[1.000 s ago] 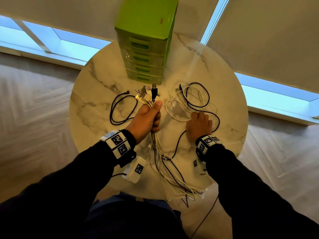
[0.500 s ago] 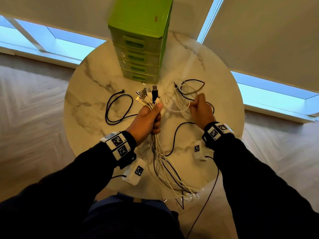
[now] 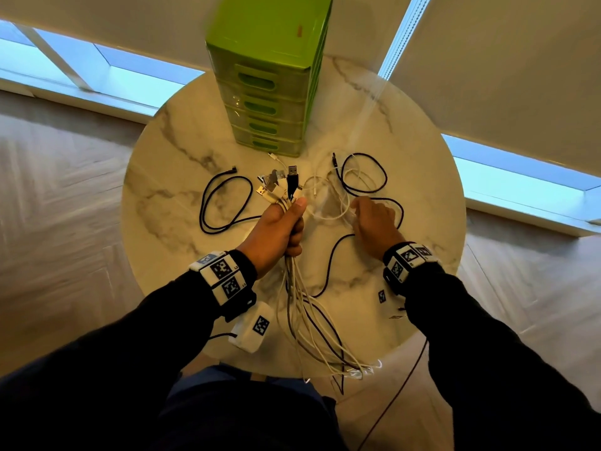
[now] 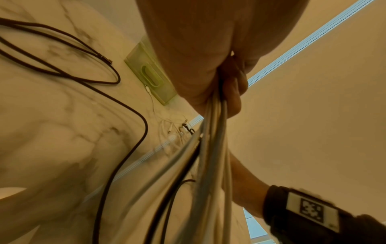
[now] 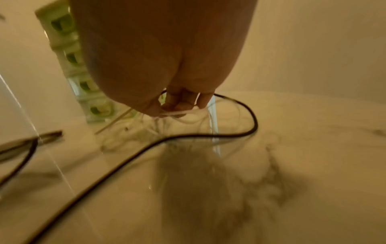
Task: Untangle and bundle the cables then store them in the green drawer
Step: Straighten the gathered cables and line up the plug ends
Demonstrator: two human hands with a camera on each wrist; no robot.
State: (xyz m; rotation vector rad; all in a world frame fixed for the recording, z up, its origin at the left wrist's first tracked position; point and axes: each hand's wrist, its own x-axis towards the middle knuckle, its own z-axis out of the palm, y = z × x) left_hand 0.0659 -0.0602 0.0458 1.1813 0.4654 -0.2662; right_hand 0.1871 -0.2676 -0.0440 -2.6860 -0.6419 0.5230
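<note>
My left hand (image 3: 281,227) grips a bunch of white and black cables (image 3: 300,307) upright, plugs fanned out above the fist and tails hanging off the table's near edge; the left wrist view shows the fingers (image 4: 234,85) curled round the strands (image 4: 213,148). My right hand (image 3: 374,219) is curled and pinches a thin white cable (image 5: 177,113) from the loose pile (image 3: 338,193) on the marble table (image 3: 406,151). A black cable (image 3: 366,172) loops through that pile. Another black cable (image 3: 224,203) lies left. The green drawer unit (image 3: 270,92) stands behind, all drawers closed.
The round table's rim (image 3: 130,229) drops to wood floor on every side. Window strips and blinds run behind the drawer unit. A thin dark cord (image 3: 393,398) hangs from my right wrist toward the floor.
My right hand went from lying flat on the table to curling onto the white cable pile, and now sits slightly lower and to the right. The left hand keeps its grip on the bunch.
</note>
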